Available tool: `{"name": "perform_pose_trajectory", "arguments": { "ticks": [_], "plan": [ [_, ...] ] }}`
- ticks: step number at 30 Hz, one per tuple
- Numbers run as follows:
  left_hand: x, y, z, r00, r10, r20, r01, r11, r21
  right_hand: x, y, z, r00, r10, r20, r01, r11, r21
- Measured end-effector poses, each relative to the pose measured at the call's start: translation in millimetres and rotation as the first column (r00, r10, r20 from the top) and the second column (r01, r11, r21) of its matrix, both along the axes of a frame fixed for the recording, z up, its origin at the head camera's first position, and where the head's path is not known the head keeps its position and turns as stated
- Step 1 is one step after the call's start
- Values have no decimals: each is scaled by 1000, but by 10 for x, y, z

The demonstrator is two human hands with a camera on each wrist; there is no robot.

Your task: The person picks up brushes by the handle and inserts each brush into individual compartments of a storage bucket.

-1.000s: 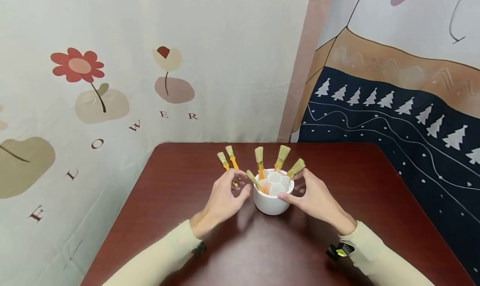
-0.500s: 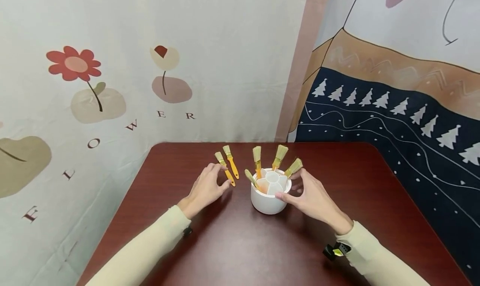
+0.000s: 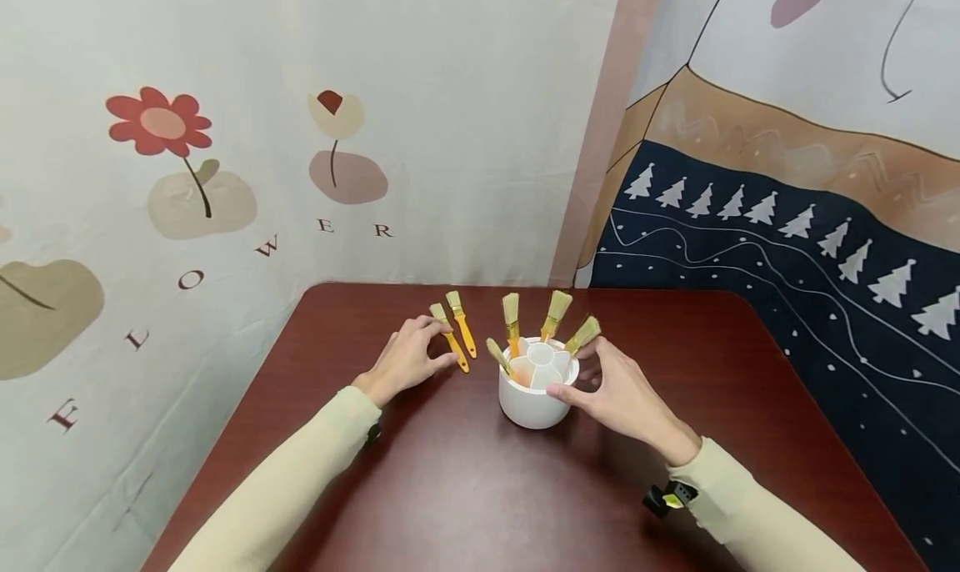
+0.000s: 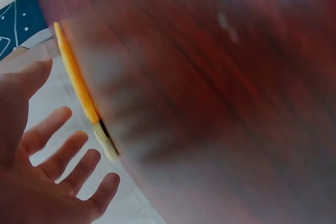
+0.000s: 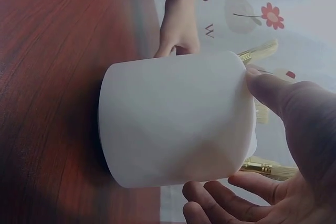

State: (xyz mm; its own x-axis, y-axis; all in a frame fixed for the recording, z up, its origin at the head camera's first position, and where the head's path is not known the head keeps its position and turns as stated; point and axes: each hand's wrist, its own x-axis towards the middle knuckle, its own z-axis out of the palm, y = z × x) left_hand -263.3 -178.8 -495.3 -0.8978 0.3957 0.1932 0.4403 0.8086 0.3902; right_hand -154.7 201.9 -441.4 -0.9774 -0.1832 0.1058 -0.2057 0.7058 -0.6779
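Note:
My right hand [image 3: 633, 397] holds a white brush-washing pot [image 3: 532, 409] at its right side, the thumb on the rim. Several bristle paint brushes [image 3: 557, 307] stand in the pot around its flower-shaped divider [image 3: 542, 355]. Left of the pot, two yellow-handled paint brushes lie side by side on the table. My left hand [image 3: 405, 357] hovers around the nearer loose brush [image 3: 459, 355], its thumb and fingers spread apart. In the left wrist view, a gap shows between those fingers and a yellow-handled brush [image 4: 79, 82]. The farther loose brush [image 3: 467, 335] lies just beyond.
The dark red wooden table [image 3: 465, 489] has rounded far corners. Behind it hangs a pale cloth [image 3: 465, 138] printed with flowers and letters. On the right is a navy cloth [image 3: 750, 305] with white trees.
My left hand has moved away from the pot, leftward to the loose brushes, and settled over the nearer one. The right hand has stayed on the pot.

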Motion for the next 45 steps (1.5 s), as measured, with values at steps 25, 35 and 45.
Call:
{"name": "perform_pose_trajectory", "arguments": {
  "ticks": [25, 35, 45],
  "plan": [
    [117, -222, 30, 991, -85, 101, 95, 990, -102, 12, 19, -12, 1000, 17, 5, -17, 1000, -7],
    [176, -239, 41, 972, -219, 90, 226, 971, -76, -2, 20, -15, 1000, 7, 4, -7, 1000, -5],
    [207, -219, 88, 956, -270, 111, 279, 957, -73, -35, 31, -9, 1000, 18, -5, -18, 1000, -18]
  ]
}}
